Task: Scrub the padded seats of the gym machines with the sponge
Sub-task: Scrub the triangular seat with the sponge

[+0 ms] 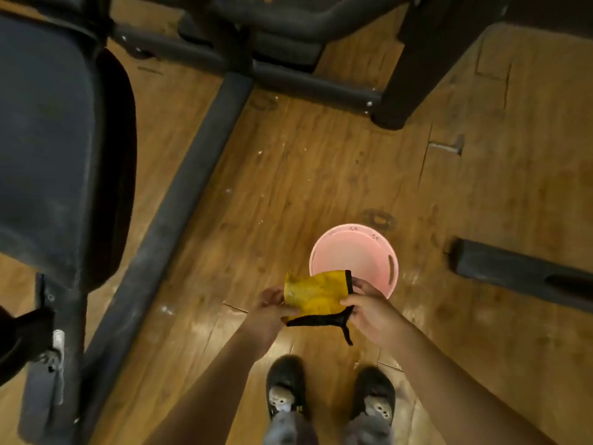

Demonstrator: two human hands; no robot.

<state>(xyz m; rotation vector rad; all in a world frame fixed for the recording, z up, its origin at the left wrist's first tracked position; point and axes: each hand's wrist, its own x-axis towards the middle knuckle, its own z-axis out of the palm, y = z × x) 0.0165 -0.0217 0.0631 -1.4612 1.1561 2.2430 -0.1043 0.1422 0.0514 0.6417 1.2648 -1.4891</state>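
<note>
Over the near rim of the pink basin [395,261], which stands on the wooden floor [321,162], I see the sponge [316,295] held up, spread between both hands. It is a flat yellow piece with black edging, and a loose black strip hangs off its near right corner. The left grip [271,305] has its fingers curled on the edge farther from the basin. The right grip [369,313] pinches the black-edged corner on the basin side. Both are closed on the sponge and neither carries anything else. I cannot tell whether the sponge is wet or whether the basin holds water. The padded seat [48,139] sits well to the left of the basin and beyond it, dark and dusty-looking. A machine frame tube [199,155] runs across the floor between seat and basin. The person's shoes [285,380] stand just on the near side of the basin. My read is that the sponge is being readied and no scrubbing is under way at this seat. To do this well, I would fold it into a firm pad with the yellow face out and tuck the loose strip in so it cannot drag. I would let any drip fall into the basin, then step over the tube. On the seat, press with a flat palm and work edge to edge in overlapping strokes.
</note>
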